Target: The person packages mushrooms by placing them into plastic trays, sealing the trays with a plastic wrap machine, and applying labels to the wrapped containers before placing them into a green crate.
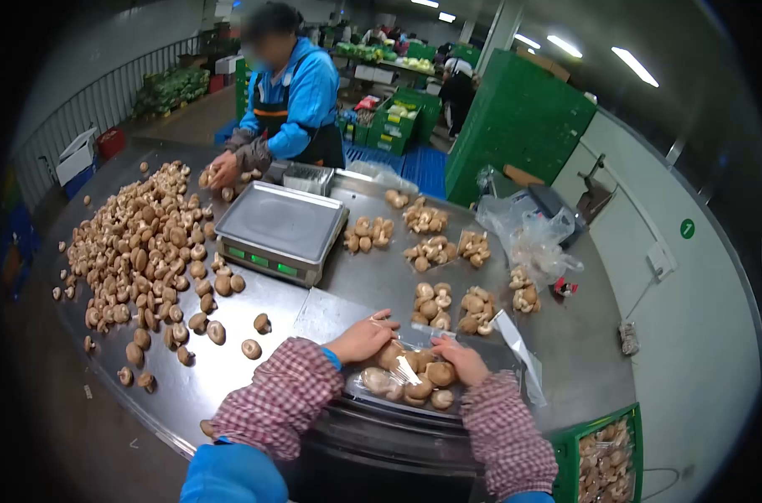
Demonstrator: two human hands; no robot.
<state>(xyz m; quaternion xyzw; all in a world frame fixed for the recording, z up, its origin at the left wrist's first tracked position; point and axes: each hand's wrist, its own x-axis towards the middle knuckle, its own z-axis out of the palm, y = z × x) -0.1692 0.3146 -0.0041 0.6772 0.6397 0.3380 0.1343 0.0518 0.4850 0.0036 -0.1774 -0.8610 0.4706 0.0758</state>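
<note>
A clear plastic bag of mushrooms (419,387) lies at the table's front edge, before me. My left hand (366,337) is at its upper left edge, fingers bent and closed on the film. At the upper right edge, my right hand (463,360) pinches the film between thumb and fingers. Brown caps and pale stems show through the glossy plastic. Just beyond my hands are small groups of mushrooms (431,305), and a white strip (522,356) lies to the right of my right hand.
A digital scale (282,225) stands mid-table, with a large mushroom heap (142,243) to its left. Across the table a co-worker (293,101) handles mushrooms. Clear plastic bags (532,235) lie at the right. A green crate (603,461) holding packed mushrooms is at lower right.
</note>
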